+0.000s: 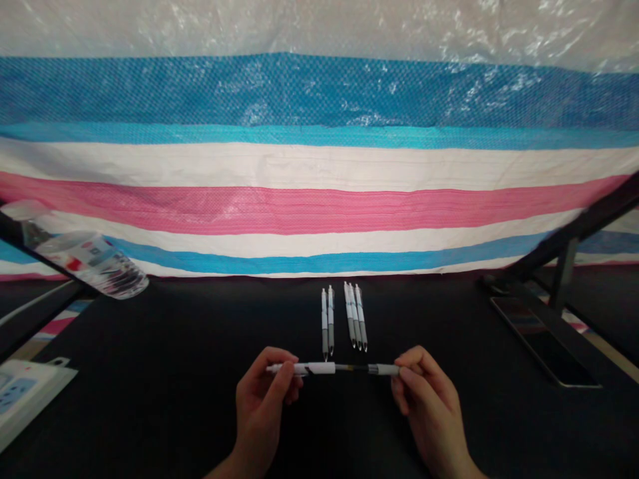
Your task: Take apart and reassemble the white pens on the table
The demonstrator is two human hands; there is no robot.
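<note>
The ballpoint pen is between the two hands, above the black table (200, 419), and it lies almost level, opened into two parts. The left hand (264, 399) is closed with thumb and fingers on the white upper barrel (320, 368). The right hand (429, 399) pinches the grey lower section (387, 369) near its tip end. In the gap between these parts, the thin ink refill (347, 367) is visible, and it joins them in one line.

Just beyond the pen, five assembled pens lie on the table: a pair (328, 322) at left and a group of three (356, 319) at right, all with grey ends toward the person. A smartphone (544, 342) lies at the far right. At the left side are a clear plastic bottle (94, 259), which appears tilted, and a white power strip (40, 392), partly cut by the frame.
</note>
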